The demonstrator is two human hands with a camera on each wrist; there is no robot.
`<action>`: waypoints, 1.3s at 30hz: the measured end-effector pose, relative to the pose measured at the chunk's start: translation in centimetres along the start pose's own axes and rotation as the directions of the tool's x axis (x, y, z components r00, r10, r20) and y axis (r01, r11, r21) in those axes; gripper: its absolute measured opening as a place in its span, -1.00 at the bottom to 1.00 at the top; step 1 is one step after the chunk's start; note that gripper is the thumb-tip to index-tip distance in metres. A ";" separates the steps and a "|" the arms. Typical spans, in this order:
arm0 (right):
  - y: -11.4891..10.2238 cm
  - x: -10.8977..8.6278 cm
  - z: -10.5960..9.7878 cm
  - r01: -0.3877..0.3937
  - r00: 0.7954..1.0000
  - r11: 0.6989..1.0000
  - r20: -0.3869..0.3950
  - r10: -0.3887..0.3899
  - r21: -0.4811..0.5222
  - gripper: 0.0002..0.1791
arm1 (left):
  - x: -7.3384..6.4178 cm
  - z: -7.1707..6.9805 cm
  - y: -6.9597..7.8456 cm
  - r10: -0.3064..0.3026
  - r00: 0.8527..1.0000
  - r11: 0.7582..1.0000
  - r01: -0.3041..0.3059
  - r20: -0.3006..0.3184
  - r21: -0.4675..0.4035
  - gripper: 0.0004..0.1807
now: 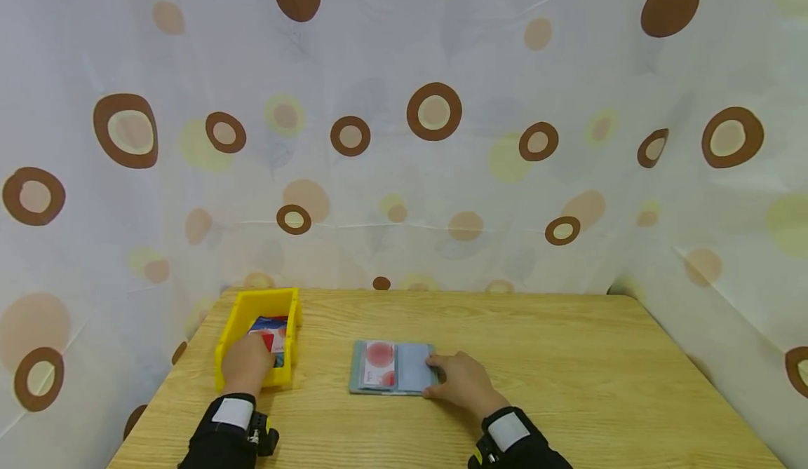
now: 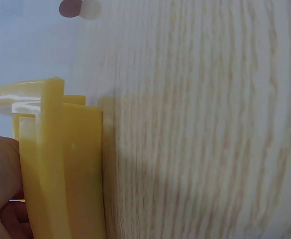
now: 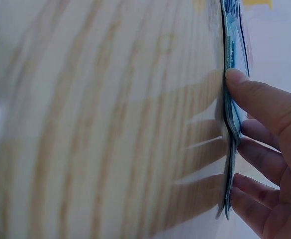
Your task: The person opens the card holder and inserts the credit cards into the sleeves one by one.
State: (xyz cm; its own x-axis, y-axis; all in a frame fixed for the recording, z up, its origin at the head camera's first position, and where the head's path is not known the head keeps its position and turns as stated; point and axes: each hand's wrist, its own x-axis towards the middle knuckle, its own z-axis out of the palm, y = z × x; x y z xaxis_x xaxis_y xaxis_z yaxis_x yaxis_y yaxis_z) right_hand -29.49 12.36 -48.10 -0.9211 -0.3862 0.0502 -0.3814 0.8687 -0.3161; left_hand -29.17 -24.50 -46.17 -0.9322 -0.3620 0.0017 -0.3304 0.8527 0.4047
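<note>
A small light-blue card album (image 1: 413, 367) lies open on the table, a white card with pink-red circles (image 1: 379, 364) in its left page. My right hand (image 1: 466, 385) holds the album's right edge, thumb at the lower corner and fingers along the side; the right wrist view shows the thumb (image 3: 240, 79) against the album's edge (image 3: 230, 107). My left hand (image 1: 247, 365) reaches into a yellow bin (image 1: 293, 346), its fingers at several printed cards (image 1: 278, 329). The bin's wall (image 2: 70, 169) hides the fingertips in the left wrist view, so their grip is unclear.
The wood-grain table (image 1: 536, 357) extends to the right of the album. A white curtain (image 1: 391, 55) with brown and beige circles hangs behind the table and along both sides. The bin stands near the table's left edge.
</note>
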 end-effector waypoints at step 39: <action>0.4 0.0 0.2 0.005 1.000 1.000 0.002 -0.005 0.002 -0.31 | -0.6 -5.2 4.7 0.275 0.891 0.955 -0.296 -0.361 -0.004 -0.80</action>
State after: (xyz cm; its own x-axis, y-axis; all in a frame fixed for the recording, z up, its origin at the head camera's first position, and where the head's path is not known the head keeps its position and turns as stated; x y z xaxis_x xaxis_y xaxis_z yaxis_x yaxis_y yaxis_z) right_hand -29.65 12.62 -48.38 -0.9189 -0.3913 0.0500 -0.3861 0.8660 -0.3179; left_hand -29.33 -22.24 -39.49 -0.8681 -0.2241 0.4429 -0.0388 0.9202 0.3895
